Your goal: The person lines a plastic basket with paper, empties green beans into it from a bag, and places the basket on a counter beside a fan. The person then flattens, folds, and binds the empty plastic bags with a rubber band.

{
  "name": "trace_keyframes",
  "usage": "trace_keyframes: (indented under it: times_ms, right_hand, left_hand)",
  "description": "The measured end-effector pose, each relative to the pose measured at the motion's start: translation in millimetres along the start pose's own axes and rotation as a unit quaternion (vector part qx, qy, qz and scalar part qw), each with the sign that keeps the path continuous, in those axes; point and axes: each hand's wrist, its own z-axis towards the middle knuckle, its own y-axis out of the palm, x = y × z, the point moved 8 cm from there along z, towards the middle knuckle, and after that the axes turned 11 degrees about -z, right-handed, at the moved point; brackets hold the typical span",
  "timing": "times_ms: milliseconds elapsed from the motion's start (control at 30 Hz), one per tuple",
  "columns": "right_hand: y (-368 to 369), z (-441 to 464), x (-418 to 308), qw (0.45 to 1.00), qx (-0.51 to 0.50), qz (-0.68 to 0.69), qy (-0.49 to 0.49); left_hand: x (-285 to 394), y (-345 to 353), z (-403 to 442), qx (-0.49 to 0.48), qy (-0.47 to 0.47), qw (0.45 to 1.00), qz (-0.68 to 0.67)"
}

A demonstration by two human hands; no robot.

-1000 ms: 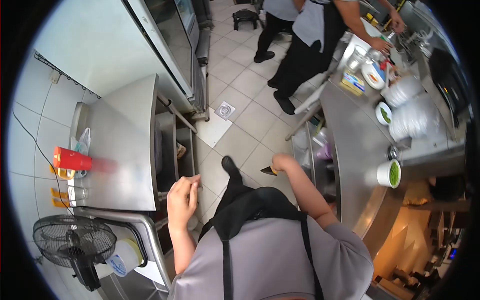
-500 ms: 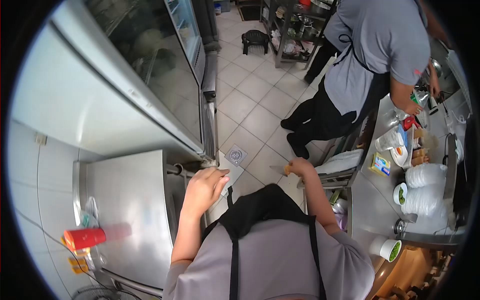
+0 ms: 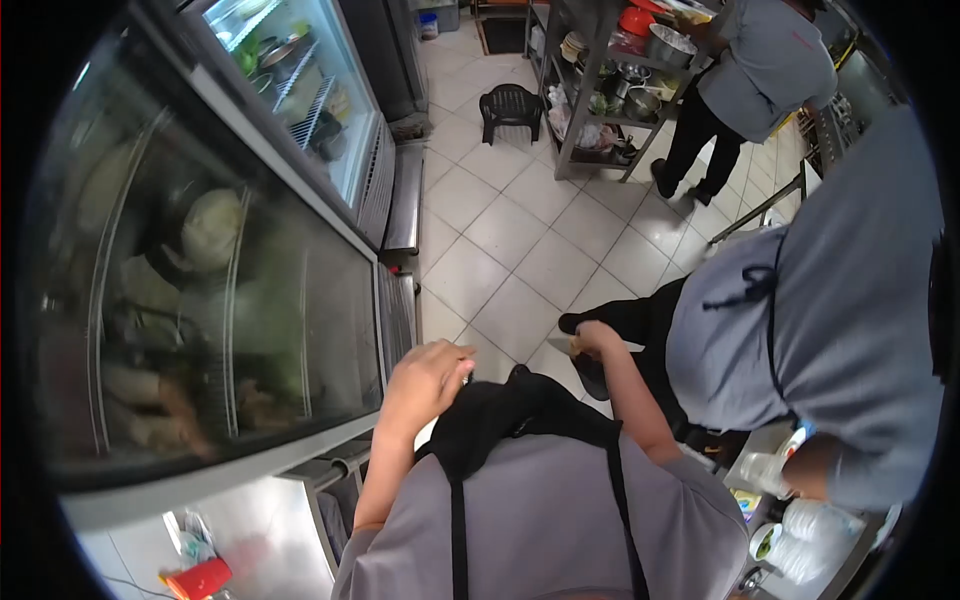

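Observation:
My left hand (image 3: 428, 385) is in front of my body, just left of the black apron (image 3: 520, 410). Its fingers are loosely bent, with the thumb apart from them, and I see nothing held. On the other side, my right hand (image 3: 600, 340) is closed around a small knife (image 3: 564, 344). A short blade points left, and a bit of yellowish handle shows by the fingers; the rest is hidden in the grip.
Glass-door fridges (image 3: 290, 330) line the left side. A co-worker (image 3: 800, 310) stands close on my right at the counter, and another person (image 3: 745, 90) is farther back. Ahead are a black stool (image 3: 510, 108) and a metal shelf rack (image 3: 620, 100) on the tiled floor (image 3: 500, 270).
My view has moved forward along the aisle, bringing the fridge and co-worker nearer. The steel table and red cup have slipped back to the lower left. The knife stays in my right hand.

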Motion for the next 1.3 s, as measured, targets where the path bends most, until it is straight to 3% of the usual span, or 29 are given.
trace_keyframes:
  times_ms: [100,233,400,500,700,800,867,933,1000,1133,1300]
  right_hand:
    - [-56.9,53.1,6.8,0.998,-0.06,0.022,0.009]
    - [-146.1,106.3,20.1,0.993,-0.016,0.064,0.098]
    - [-198.4,208.1,84.3,0.991,0.016,0.016,0.13]
    - [-222.2,239.8,139.9,0.971,0.04,0.095,0.217]
    - [-288.3,189.0,227.2,0.855,0.128,0.314,0.393]
    - [-294.4,153.9,265.9,0.713,0.232,0.461,0.474]
    - [-314.1,120.8,298.2,0.708,0.303,0.357,0.528]
    - [-341.4,66.5,322.7,0.64,0.43,0.251,0.585]
    - [-347.9,16.0,357.9,0.56,0.46,0.217,0.654]
    - [-343.5,-69.6,469.9,0.491,0.468,0.054,0.733]
    - [-276.6,-113.7,610.7,0.468,0.372,0.011,0.801]
  left_hand:
    - [-37.5,-10.5,55.2,0.033,-0.041,0.999,0.005]
    - [-99.8,-24.5,126.1,0.056,-0.122,0.991,0.018]
    - [-170.8,-35.6,253.9,0.057,-0.088,0.994,0.016]
    - [-217.1,-34.9,351.5,0.008,-0.091,0.996,0.023]
    - [-164.3,20.4,550.3,-0.154,0.127,0.978,0.058]
    - [-127.1,69.0,611.4,-0.234,0.199,0.951,0.046]
    - [-102.6,104.4,638.3,-0.267,0.25,0.93,0.016]
    - [-79.3,139.5,658.6,-0.29,0.281,0.915,-0.007]
    - [-63.9,174.2,676.0,-0.316,0.289,0.903,-0.022]
    - [-47.9,234.0,723.8,-0.339,0.283,0.897,-0.026]
    - [-37.2,298.2,789.7,-0.342,0.279,0.897,0.003]
